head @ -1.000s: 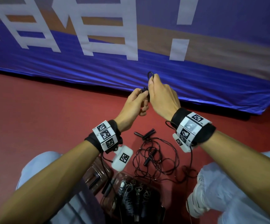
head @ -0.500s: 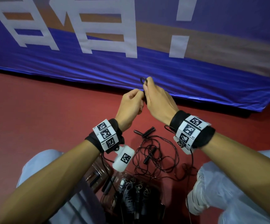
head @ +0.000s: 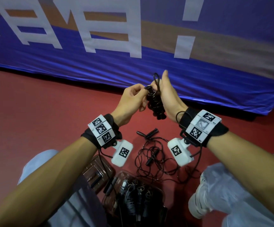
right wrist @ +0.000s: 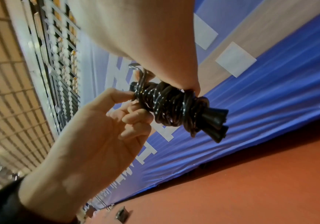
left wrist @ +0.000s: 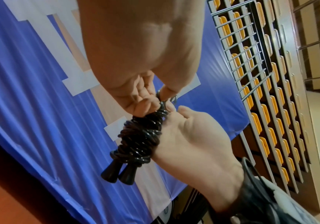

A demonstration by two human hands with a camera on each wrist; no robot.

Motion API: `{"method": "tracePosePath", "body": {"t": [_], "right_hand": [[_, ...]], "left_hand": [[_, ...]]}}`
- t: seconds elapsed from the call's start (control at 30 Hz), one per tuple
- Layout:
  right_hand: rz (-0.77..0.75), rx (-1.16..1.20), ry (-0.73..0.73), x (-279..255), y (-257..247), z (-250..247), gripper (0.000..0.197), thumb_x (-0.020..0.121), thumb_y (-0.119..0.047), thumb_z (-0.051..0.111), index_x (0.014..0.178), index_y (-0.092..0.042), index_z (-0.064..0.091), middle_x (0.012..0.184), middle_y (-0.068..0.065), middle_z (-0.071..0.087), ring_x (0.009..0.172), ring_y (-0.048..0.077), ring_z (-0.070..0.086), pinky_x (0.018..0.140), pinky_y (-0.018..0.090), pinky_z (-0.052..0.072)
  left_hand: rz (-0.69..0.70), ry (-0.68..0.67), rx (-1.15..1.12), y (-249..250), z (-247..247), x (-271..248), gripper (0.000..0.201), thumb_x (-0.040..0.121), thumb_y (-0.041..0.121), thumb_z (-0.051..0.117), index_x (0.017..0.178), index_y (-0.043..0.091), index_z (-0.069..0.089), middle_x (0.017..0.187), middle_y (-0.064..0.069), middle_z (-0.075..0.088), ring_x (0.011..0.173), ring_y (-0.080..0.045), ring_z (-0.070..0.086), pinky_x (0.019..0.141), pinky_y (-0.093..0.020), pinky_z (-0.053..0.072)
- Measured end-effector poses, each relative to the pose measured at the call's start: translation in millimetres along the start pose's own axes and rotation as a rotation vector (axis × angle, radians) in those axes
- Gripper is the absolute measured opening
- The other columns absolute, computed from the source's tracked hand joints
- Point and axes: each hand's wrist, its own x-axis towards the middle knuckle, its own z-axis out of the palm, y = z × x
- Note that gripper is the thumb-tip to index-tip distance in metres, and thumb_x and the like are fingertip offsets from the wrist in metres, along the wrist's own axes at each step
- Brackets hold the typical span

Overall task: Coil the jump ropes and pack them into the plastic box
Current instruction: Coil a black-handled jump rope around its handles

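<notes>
A black jump rope (head: pixel 156 104) wound into a tight bundle around its two handles hangs between my raised hands. My right hand (head: pixel 161 89) grips the bundle against its palm, thumb pointing up. The fingertips of my left hand (head: pixel 143 90) pinch the rope's loose loop at the bundle's top. The left wrist view shows the bundle (left wrist: pixel 142 139) with both handle ends pointing down. The right wrist view shows the bundle (right wrist: pixel 170 106) and my left hand (right wrist: pixel 132 98) at its end. The clear plastic box (head: pixel 163 195) sits near my knees and holds several coiled ropes.
More black ropes (head: pixel 156 159) lie tangled on the red floor in front of the box. The box lid (head: pixel 98 171) lies to the left of the box. A blue banner (head: pixel 133 66) hangs close behind my hands. My shoe (head: pixel 200 200) is to the right.
My right hand has turned its palm toward the left hand, so the wound bundle now shows between them. The loop above the hands stands a little taller.
</notes>
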Motion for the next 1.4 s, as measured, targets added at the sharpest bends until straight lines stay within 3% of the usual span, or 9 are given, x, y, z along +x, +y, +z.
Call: {"method": "tracePosePath", "body": {"t": [0.17,0.27,0.4,0.5,0.6,0.87,1.03,1.2,1.4], "right_hand": [[-0.028,-0.003,0.012,1,-4,-3,0.046,0.109,-0.052,0.031,0.078,-0.020,0.045,0.087,0.016,0.054,0.075,0.029,0.052,0.067,0.042,0.043],[-0.110,-0.303,0.103,2,-3,-3,0.050,0.109,-0.051,0.033,0.100,-0.009,0.060,0.096,0.019,0.068,0.070,0.019,0.060,0.064,0.037,0.051],[-0.343,-0.600,0.164,4,3,-5,0.041,0.111,-0.035,0.036,0.091,-0.004,0.054,0.078,0.014,0.062,0.066,0.025,0.052,0.057,0.033,0.037],[-0.404,-0.666,0.139,4,4,-5,0.033,0.112,-0.030,0.035,0.088,-0.010,0.045,0.064,-0.002,0.046,0.053,0.014,0.040,0.050,0.026,0.028],[-0.447,-0.708,0.072,1,3,-4,0.032,0.112,-0.030,0.034,0.090,-0.008,0.042,0.063,-0.001,0.044,0.053,0.014,0.037,0.050,0.027,0.025],[-0.488,-0.885,-0.042,-1,0,-7,0.025,0.111,-0.027,0.037,0.091,-0.012,0.037,0.070,-0.007,0.041,0.056,0.012,0.035,0.051,0.024,0.030],[-0.453,-0.995,-0.118,2,2,-8,0.023,0.112,-0.027,0.035,0.093,-0.013,0.036,0.076,-0.009,0.040,0.061,0.012,0.038,0.058,0.032,0.032],[-0.424,-0.981,-0.156,-1,2,-9,0.019,0.112,-0.027,0.034,0.099,-0.013,0.033,0.076,-0.004,0.042,0.059,0.015,0.035,0.053,0.032,0.029],[-0.427,-0.970,-0.166,-4,1,-10,0.023,0.112,-0.030,0.031,0.099,-0.012,0.034,0.077,0.000,0.044,0.058,0.018,0.036,0.052,0.034,0.031]], "left_hand": [[0.027,-0.062,-0.029,4,-5,-1,0.009,0.097,0.007,0.051,0.088,0.005,0.054,0.062,-0.010,0.043,0.051,-0.020,0.041,0.045,-0.027,0.029],[0.034,-0.062,-0.048,2,-4,-2,0.012,0.097,0.008,0.052,0.085,0.006,0.053,0.061,-0.008,0.044,0.052,-0.019,0.041,0.046,-0.028,0.028],[0.039,-0.037,-0.073,1,0,-3,0.027,0.095,0.007,0.054,0.069,0.010,0.047,0.057,-0.007,0.037,0.047,-0.017,0.034,0.044,-0.026,0.025],[0.027,0.013,-0.110,3,0,-1,0.036,0.094,0.007,0.052,0.061,0.015,0.040,0.056,-0.005,0.032,0.045,-0.014,0.027,0.044,-0.026,0.021],[-0.024,0.073,-0.140,5,-3,2,0.036,0.094,0.007,0.049,0.060,0.017,0.040,0.055,-0.004,0.031,0.046,-0.014,0.025,0.044,-0.026,0.019],[-0.027,0.051,-0.099,3,-6,0,0.036,0.095,0.007,0.049,0.061,0.014,0.039,0.055,-0.005,0.030,0.046,-0.016,0.024,0.048,-0.030,0.016],[-0.023,0.047,-0.052,-3,-7,0,0.036,0.096,0.009,0.051,0.062,0.014,0.040,0.053,-0.001,0.033,0.047,-0.015,0.028,0.049,-0.032,0.018],[-0.008,0.038,-0.069,-4,-9,1,0.015,0.094,0.007,0.050,0.081,0.001,0.053,0.052,0.001,0.034,0.045,-0.014,0.028,0.046,-0.025,0.022],[-0.036,0.006,-0.129,-1,-9,3,0.019,0.091,0.009,0.048,0.072,0.011,0.044,0.057,-0.004,0.034,0.047,-0.015,0.027,0.046,-0.024,0.022]]}}
